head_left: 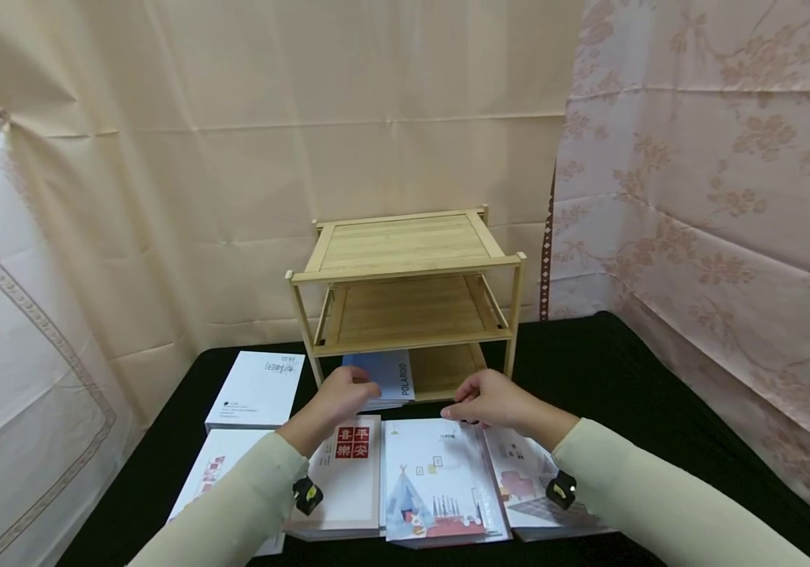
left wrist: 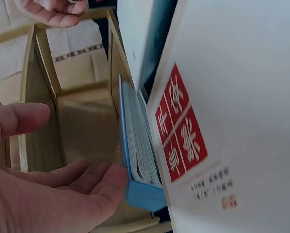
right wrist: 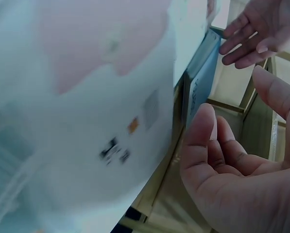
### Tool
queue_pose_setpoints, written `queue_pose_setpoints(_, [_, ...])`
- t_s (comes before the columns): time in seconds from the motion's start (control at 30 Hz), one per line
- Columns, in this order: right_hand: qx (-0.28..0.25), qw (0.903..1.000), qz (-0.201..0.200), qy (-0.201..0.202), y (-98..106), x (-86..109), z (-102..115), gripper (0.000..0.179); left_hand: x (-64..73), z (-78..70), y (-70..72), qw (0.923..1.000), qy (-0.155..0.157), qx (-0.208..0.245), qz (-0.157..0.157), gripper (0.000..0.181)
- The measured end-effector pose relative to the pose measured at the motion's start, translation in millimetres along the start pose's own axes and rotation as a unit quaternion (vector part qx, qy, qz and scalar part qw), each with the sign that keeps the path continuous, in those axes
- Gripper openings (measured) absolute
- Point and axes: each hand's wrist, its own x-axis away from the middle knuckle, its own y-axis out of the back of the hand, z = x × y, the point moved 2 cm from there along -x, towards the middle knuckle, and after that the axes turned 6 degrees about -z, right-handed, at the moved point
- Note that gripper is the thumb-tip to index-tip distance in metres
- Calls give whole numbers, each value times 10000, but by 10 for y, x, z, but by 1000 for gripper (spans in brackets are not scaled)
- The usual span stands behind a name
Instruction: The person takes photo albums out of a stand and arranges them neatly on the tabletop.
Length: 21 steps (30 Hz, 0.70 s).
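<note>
A blue book marked POLAROID [head_left: 396, 376] lies on the lower shelf of a small wooden rack [head_left: 412, 315], at its left side. My left hand [head_left: 342, 395] is over the book's near left part in the head view. In the left wrist view its fingertips [left wrist: 116, 175] are right at the blue cover's edge, with the thumb spread away and nothing gripped. Nearer the shelf's right end is my right hand [head_left: 491, 400], its fingers loosely bent and holding nothing. Below it sits a white album with a tent picture [head_left: 440, 480].
Along the table's front lie a white album with red characters [head_left: 339, 496], one with pink drawings [head_left: 528, 480], and another [head_left: 215, 465] under my left sleeve. Behind that is a white album [head_left: 256, 387]. Curtains hang around the black-covered table [head_left: 589, 370].
</note>
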Motion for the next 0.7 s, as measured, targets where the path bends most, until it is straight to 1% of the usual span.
queue_pose_setpoints(0.2, [-217,9997,147,-28,-105,-173,117,47,-95,45,67,9999,91,-25,-132,63])
queue_pose_setpoints(0.3, [-237,9996,136,-50,-172,-242,168,48,-130,55,95,9997,154,-22,-168,66])
queue_pose_setpoints(0.47, [-332,9988,217,-280,-282,-321,239,51,-175,68,123,9996,260,75,-85,74])
queue_pose_setpoints(0.57, [-488,9977,276,-379,-334,-353,270,53,-202,84,129,9993,359,88,-45,79])
queue_pose_setpoints(0.7, [-716,9960,234,-486,-400,-402,292,60,-242,112,122,9989,470,64,-4,81])
